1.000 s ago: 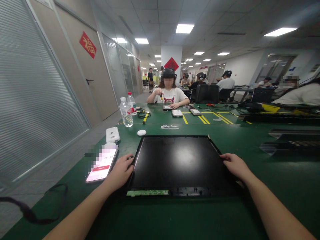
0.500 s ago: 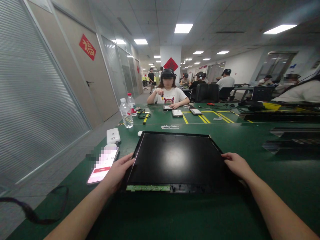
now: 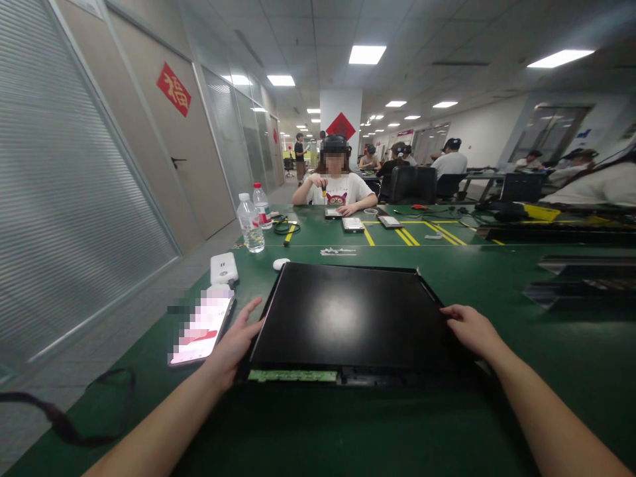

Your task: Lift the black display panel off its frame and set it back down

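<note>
A large black flat panel (image 3: 348, 315) sits in front of me on the green table (image 3: 348, 430), its far edge raised off the mat. A green circuit strip (image 3: 292, 375) runs along its near edge. My left hand (image 3: 233, 344) holds the panel's left edge, thumb up and fingers tucked under it. My right hand (image 3: 472, 329) grips the right edge with fingers curled over it.
A lit phone (image 3: 201, 329) lies just left of my left hand, with a white power bank (image 3: 223, 267) and a small white case (image 3: 281, 264) beyond. Two water bottles (image 3: 250, 223) stand further back. A person (image 3: 335, 189) works opposite. Dark frames (image 3: 581, 278) lie at right; a black cable (image 3: 64, 424) hangs at left.
The panel's far edge has risen from lying flat, now hiding more of the table behind it. My left thumb has lifted off the edge; both hands stay at the sides.
</note>
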Available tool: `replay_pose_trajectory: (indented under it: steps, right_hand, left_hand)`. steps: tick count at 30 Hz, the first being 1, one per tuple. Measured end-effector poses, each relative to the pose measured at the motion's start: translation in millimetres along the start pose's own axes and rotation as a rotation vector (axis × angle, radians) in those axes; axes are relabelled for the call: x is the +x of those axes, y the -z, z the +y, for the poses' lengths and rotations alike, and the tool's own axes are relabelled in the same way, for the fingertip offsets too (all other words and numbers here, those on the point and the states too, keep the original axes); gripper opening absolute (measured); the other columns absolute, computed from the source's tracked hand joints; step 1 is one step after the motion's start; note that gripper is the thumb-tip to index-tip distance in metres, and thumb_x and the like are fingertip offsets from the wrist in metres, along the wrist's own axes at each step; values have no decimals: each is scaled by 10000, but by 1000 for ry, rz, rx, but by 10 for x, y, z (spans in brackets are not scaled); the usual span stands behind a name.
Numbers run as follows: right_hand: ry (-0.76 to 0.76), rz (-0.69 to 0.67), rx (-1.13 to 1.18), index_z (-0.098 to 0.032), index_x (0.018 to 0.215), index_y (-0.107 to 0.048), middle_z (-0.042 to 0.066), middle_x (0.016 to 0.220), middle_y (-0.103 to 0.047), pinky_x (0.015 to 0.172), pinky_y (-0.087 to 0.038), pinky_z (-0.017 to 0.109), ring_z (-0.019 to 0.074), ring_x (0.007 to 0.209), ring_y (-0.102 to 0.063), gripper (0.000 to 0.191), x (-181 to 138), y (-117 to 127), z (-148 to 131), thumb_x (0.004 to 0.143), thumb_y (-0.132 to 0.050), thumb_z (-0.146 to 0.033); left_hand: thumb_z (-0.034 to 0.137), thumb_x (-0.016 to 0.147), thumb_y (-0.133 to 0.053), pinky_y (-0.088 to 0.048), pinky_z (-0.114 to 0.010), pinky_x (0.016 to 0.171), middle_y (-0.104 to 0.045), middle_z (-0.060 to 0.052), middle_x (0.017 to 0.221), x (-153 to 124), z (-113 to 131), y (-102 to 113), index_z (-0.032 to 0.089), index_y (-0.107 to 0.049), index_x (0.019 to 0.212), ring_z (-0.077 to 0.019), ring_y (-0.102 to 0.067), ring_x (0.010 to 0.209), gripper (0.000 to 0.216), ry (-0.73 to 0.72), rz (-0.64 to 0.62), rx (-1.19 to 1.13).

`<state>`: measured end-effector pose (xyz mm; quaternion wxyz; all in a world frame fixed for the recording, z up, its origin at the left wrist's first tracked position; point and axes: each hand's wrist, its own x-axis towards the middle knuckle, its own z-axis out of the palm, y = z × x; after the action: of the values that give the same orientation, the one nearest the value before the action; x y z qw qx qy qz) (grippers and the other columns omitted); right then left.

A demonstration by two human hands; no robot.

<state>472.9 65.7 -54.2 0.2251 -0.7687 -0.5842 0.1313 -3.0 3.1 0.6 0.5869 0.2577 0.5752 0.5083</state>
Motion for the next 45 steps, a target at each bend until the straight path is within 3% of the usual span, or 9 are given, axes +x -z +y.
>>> replay_pose_trajectory:
  steps: [2, 8, 13, 17, 29, 33, 39, 45]
  right_hand:
    - [-1, 0, -5, -187, 1018, -779, 94, 1012, -750, 816, -516, 322, 224, 919, -692, 388, 1, 5, -3, 729, -523, -152]
    - [6, -2, -11, -185, 1022, -778, 96, 1007, -747, 807, -519, 330, 223, 906, -689, 389, 9, 4, 3, 735, -518, -162]
    - [8, -11, -11, -180, 1039, -773, 95, 1008, -750, 810, -515, 326, 221, 908, -689, 398, 2, 4, -6, 735, -518, -152]
    - [11, -11, -8, -182, 1030, -772, 90, 1008, -752, 809, -512, 311, 217, 920, -690, 397, -7, 2, -11, 731, -515, -139]
    - [8, 32, 1, -206, 979, -780, 87, 999, -747, 817, -523, 319, 216, 896, -690, 368, -18, -4, -8, 712, -530, -167]
    - [10, 30, 11, -196, 986, -774, 86, 977, -746, 808, -517, 312, 209, 883, -690, 362, -17, -10, -3, 719, -530, -164]
    - [17, 41, 38, -226, 938, -760, 61, 943, -749, 797, -516, 323, 214, 879, -688, 302, -7, -8, 7, 715, -561, -187]
    - [9, 35, 78, -215, 962, -741, 50, 873, -738, 742, -507, 313, 200, 816, -679, 279, -11, 18, -18, 744, -573, -263]
  left_hand:
    - [146, 827, -732, -586, -302, 508, -771, -27, 744, -23, 10, 4, 351, -350, 1527, -252, -753, 603, 824, -6, -25, 3]
    - [195, 899, -663, -601, -275, 558, -793, -62, 827, -107, 87, -45, 245, -540, 1417, -237, -770, 720, 535, 74, -34, 32]
    - [119, 901, -627, -610, -270, 621, -800, -91, 927, -117, 118, -63, 191, -564, 1400, -233, -775, 799, 507, 58, -53, 29]
    - [177, 891, -663, -612, -268, 666, -790, -105, 1046, -111, 123, -28, 189, -600, 1370, -244, -768, 898, 484, 42, -31, 34]
    - [363, 760, -828, -519, -376, 1026, -636, -100, 1389, 30, 71, 232, 249, -541, 1435, -295, -640, 1219, 742, -94, -281, 168]
    - [351, 755, -832, -491, -401, 1055, -610, -122, 1416, 30, 72, 244, 231, -536, 1439, -306, -613, 1254, 754, -123, -253, 199]
    - [328, 644, -895, -497, -438, 1040, -633, -148, 1382, -34, 85, 158, 200, -649, 1327, -357, -609, 1247, 737, -158, -210, 109]
    - [353, 607, -902, -364, -444, 1161, -477, -104, 1537, -4, 47, 139, 223, -737, 1200, -369, -384, 1438, 629, -275, -197, 87]
